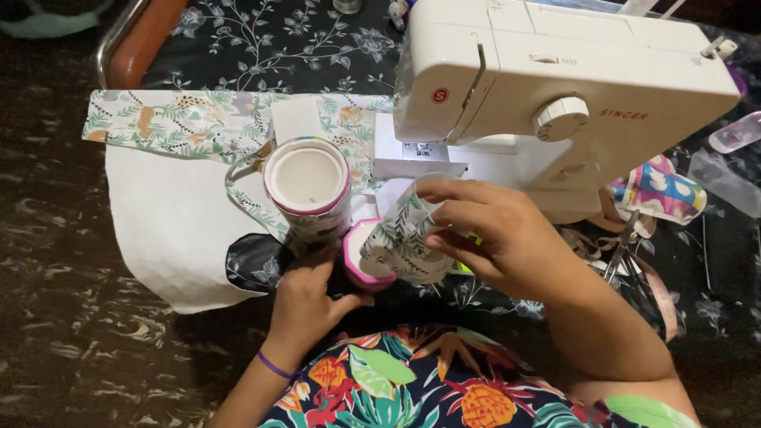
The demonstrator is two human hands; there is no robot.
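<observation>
The right hand (pixel 491 238) has its fingers (pixel 452 214) curled shut around a small sleeve of leaf-print fabric (pixel 400 242), pinching its upper edge so the open mouth faces toward ten o'clock. Just beside it at nine o'clock, and touching its lower edge as far as I can tell, sits a pink-rimmed round lid (pixel 361 261). Further out toward ten o'clock stands the cylindrical container (pixel 307 186), upright, its long axis pointing up at the camera and its open white inside showing. The left hand (pixel 305 305) lies at six o'clock from that container, fingers closed loosely about its base, though the grip itself is partly hidden. So the fabric sleeve is nearer the right hand, the container nearer the left, with the lid between them. A white sewing machine (pixel 555 87) stands at twelve o'clock on the bench (pixel 269 40), with white cloth (pixel 166 230) spread under the container.
</observation>
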